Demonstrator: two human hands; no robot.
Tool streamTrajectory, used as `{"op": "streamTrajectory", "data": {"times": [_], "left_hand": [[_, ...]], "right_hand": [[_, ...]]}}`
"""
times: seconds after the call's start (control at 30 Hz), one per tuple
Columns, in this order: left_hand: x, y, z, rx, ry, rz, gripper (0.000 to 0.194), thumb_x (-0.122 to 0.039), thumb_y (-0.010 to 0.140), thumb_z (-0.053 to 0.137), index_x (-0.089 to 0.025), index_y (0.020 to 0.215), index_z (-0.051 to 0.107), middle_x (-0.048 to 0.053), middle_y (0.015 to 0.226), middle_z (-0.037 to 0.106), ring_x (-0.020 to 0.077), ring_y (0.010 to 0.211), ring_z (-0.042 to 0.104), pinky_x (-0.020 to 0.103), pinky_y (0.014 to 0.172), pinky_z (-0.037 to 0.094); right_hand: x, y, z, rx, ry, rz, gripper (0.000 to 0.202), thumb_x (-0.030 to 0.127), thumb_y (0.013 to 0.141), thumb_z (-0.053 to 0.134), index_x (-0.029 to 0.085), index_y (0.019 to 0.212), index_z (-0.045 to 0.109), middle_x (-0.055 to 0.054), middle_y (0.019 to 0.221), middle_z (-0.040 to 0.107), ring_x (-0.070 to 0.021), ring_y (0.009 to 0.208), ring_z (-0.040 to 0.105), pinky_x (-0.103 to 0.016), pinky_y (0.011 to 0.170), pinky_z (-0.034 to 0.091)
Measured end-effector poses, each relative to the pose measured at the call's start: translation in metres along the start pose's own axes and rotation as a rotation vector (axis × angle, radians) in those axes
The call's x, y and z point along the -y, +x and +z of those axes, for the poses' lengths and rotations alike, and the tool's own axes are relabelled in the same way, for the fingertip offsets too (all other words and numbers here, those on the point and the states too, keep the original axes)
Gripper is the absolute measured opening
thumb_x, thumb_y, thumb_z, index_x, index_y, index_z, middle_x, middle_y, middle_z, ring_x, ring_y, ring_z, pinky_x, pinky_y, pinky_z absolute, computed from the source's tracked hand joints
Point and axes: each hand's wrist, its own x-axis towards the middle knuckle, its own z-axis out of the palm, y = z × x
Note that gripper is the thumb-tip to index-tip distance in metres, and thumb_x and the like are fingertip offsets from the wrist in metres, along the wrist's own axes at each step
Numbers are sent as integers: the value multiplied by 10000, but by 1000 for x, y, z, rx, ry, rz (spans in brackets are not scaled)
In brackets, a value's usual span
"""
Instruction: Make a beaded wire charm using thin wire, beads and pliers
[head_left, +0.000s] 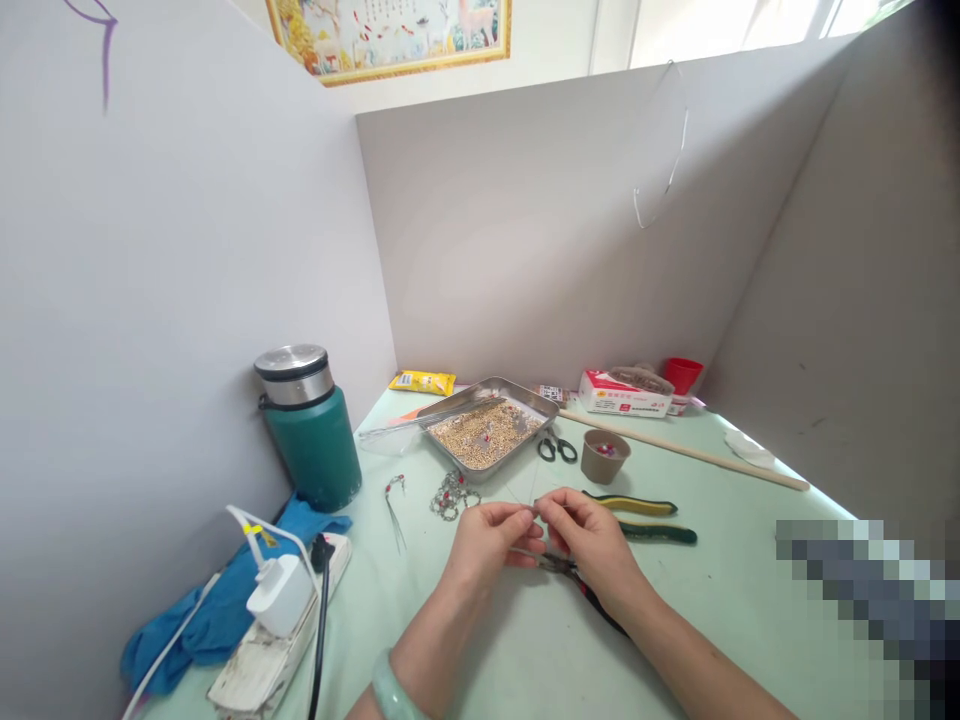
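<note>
My left hand (499,532) and my right hand (589,540) meet fingertip to fingertip above the table, both closed in a pinch. Fine wire (534,482) sticks up from between the fingers; what else they hold is too small to make out. Under my right hand lie pliers with dark handles and a little red (600,606), partly hidden by it. Just beyond are larger pliers with green and yellow grips (660,533). Left of my hands sit a small pile of wire rings with red beads (450,497) and a separate beaded wire piece (394,510).
A metal tray (491,472) of gold beads stands behind my hands. Nearby are black-handled scissors (557,449), a brown cup (606,465), a wooden stick (712,458) and a red-white box (626,394). On the left are a green flask (319,450) and power strip (262,665). Grey partitions enclose the table.
</note>
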Motion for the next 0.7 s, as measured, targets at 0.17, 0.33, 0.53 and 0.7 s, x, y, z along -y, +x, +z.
{"op": "streamTrajectory", "data": {"times": [0.17, 0.33, 0.53, 0.7], "left_hand": [[-3, -4, -1, -19, -93, -15, 307, -352, 619, 702, -91, 777, 661, 95, 726, 652, 159, 627, 615, 261, 561, 493], [-1, -3, 1, -63, -183, -18, 248, -301, 619, 711, -81, 716, 650, 64, 656, 626, 125, 572, 588, 247, 562, 491], [-4, -2, 3, 16, -236, -37, 332, -373, 717, 620, -80, 872, 631, 126, 835, 650, 181, 713, 630, 278, 599, 515], [-5, -3, 1, 72, -259, -77, 366, -389, 765, 555, -70, 938, 601, 166, 899, 649, 209, 764, 642, 294, 603, 524]], "right_hand": [[-1, -1, 0, -12, -15, -104, 239, 404, 759, 553, 183, 672, 573, 39, 526, 454, -103, 492, 393, -236, 485, 312], [2, -4, 3, -14, -138, -447, 212, 283, 803, 522, 192, 623, 589, -3, 643, 520, -138, 641, 487, -264, 634, 376], [-1, 0, -2, -44, -51, -291, 203, 341, 797, 533, 188, 671, 575, 10, 657, 507, -107, 545, 435, -243, 531, 359], [0, 1, -7, -60, -52, -192, 219, 367, 768, 561, 179, 655, 548, 26, 594, 468, -100, 514, 417, -233, 490, 335]]}}
